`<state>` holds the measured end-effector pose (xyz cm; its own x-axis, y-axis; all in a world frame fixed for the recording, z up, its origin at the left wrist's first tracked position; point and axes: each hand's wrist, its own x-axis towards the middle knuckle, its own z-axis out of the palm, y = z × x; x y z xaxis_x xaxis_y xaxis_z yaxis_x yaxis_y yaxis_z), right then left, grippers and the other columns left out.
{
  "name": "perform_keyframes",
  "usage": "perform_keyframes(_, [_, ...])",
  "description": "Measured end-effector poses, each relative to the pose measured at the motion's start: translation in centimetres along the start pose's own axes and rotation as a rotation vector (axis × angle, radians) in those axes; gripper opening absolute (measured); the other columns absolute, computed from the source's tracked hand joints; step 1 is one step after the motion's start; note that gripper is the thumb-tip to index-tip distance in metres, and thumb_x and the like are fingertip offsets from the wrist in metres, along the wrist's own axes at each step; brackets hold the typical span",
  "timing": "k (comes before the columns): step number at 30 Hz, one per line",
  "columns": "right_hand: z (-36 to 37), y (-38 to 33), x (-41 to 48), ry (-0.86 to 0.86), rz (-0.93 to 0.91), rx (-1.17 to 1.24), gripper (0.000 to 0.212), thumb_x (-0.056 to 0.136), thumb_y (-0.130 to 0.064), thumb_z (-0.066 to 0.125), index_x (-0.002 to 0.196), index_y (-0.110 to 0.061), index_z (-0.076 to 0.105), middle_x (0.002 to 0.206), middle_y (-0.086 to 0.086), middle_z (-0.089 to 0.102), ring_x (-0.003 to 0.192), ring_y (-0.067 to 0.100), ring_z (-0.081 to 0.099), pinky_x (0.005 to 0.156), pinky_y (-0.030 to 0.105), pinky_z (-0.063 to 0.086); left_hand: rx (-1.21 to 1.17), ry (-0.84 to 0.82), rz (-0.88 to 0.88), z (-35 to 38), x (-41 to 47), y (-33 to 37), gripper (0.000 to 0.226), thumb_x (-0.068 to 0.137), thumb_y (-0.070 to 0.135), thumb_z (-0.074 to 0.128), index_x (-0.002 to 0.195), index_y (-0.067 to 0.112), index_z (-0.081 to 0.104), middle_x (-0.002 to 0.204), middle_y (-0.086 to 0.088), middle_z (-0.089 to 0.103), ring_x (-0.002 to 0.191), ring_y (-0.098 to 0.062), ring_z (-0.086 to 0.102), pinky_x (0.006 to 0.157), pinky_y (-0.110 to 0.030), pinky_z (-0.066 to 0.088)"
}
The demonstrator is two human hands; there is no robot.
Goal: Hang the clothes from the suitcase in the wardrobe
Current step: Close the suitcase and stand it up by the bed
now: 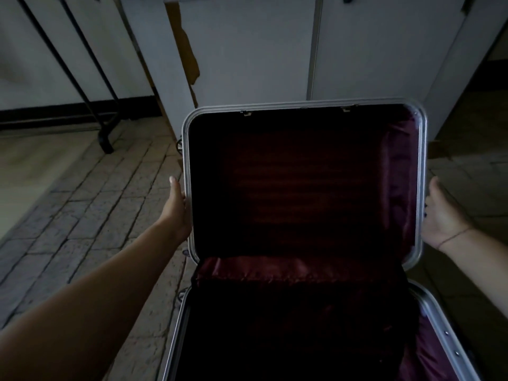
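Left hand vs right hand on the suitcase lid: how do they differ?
The left hand presses flat against the lid rim's left edge, back towards the camera. The right hand sits at the right edge with its palm showing and a thin string at the wrist. Both are at similar height, flanking the raised lid.

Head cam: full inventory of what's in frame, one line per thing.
suitcase lid: 1, silver rim, dark red lining, raised open, centre.
suitcase base: 1, silver rim, dark red lining, bottom centre; contents too dark to tell.
wardrobe: 1, white doors, shut, behind the lid.
metal stand: 1, black, upper left on the floor.
floor: stone tiles, grey-beige.
left hand: 1, on the lid's left edge.
right hand: 1, open palm by the lid's right edge; thin wrist band.
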<state>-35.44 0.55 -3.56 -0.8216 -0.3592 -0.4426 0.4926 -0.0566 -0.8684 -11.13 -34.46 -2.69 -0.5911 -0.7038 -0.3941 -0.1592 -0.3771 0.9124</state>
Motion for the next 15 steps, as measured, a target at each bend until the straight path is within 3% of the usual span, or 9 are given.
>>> perform_keyframes(3, [0.1, -1.4, -1.6, 0.005, -0.028, -0.057, 0.069, 0.086, -0.070, 0.028, 0.131, -0.022, 0.049, 0.112, 0.001, 0.056, 0.093, 0.015, 0.053, 0.102, 0.042, 0.037, 0.078, -0.026, 0.011, 0.5, -1.6, 2.4, 0.061, 0.094, 0.063, 0.013, 0.113, 0.024, 0.056, 0.096, -0.005, 0.062, 0.081, -0.017, 0.059, 0.075, -0.029, 0.047])
perform_keyframes(6, [0.6, -2.4, -3.1, 0.055, -0.042, -0.074, 0.059, 0.089, -0.068, 0.021, 0.099, -0.023, 0.058, 0.090, -0.002, 0.053, 0.081, 0.012, 0.051, 0.083, 0.034, 0.043, 0.097, -0.028, -0.005, -0.2, -3.1, 4.6, 0.079, 0.090, 0.071, 0.013, 0.131, 0.016, 0.051, 0.115, -0.009, 0.054, 0.100, -0.022, 0.056, 0.087, -0.035, 0.044])
perform_keyframes(9, [1.0, -3.7, -4.2, 0.099, -0.076, -0.066, 0.074, 0.084, -0.075, 0.024, 0.126, -0.020, 0.051, 0.097, -0.002, 0.053, 0.085, 0.014, 0.052, 0.079, 0.033, 0.042, 0.076, -0.017, 0.040, -0.7, -3.4, 6.2, 0.085, 0.089, 0.071, 0.013, 0.124, 0.009, 0.058, 0.101, -0.005, 0.061, 0.086, -0.017, 0.060, 0.081, -0.033, 0.048])
perform_keyframes(10, [1.1, -4.3, -4.8, 0.119, -0.089, -0.079, 0.075, 0.083, -0.076, 0.024, 0.127, -0.021, 0.050, 0.097, -0.002, 0.053, 0.084, 0.013, 0.052, 0.073, 0.032, 0.043, 0.082, -0.014, 0.058, -0.6, -3.5, 6.6, 0.080, 0.090, 0.070, 0.012, 0.113, 0.013, 0.063, 0.091, -0.003, 0.063, 0.078, -0.015, 0.063, 0.077, -0.031, 0.048])
perform_keyframes(12, [1.4, -5.1, -6.0, 0.135, -0.121, -0.105, 0.064, 0.084, -0.075, 0.023, 0.109, -0.027, 0.055, 0.089, -0.003, 0.051, 0.074, 0.012, 0.048, 0.061, 0.029, 0.038, 0.095, -0.016, 0.101, -0.4, -4.3, 7.3, 0.068, 0.092, 0.067, 0.011, 0.092, 0.021, 0.062, 0.074, 0.000, 0.063, 0.064, -0.011, 0.063, 0.069, -0.029, 0.047])
perform_keyframes(15, [1.7, -5.6, -7.6, 0.106, -0.163, -0.128, 0.054, 0.085, -0.074, 0.021, 0.104, -0.035, 0.054, 0.091, -0.006, 0.052, 0.078, 0.011, 0.048, 0.062, 0.029, 0.038, 0.048, -0.024, 0.102, -1.1, -4.5, 8.0, 0.073, 0.089, 0.072, 0.014, 0.093, 0.019, 0.064, 0.087, -0.002, 0.063, 0.075, -0.016, 0.063, 0.066, -0.034, 0.047])
